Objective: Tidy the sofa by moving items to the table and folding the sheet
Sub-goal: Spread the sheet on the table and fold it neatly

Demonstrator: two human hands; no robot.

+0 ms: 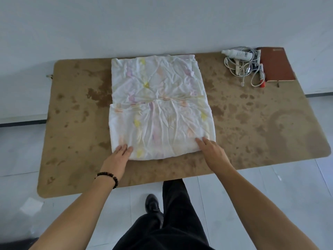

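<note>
A white sheet (158, 105) with faint pastel prints lies folded on the stained brown table (252, 123), its near part doubled over the far part. My left hand (119, 156) rests flat with straight fingers on the sheet's near left corner. My right hand (210, 150) lies flat at the near right corner, fingertips on the cloth. At the table's far right sit a white spray bottle (237, 54), tangled white cables (243, 69), a red-capped marker (262, 76) and a brown notebook (277, 64).
The table stands against a pale wall (126, 24) on a light tiled floor (21, 159). My dark trousers and shoe (153, 204) are just below the table's near edge. A bead bracelet (108, 176) circles my left wrist.
</note>
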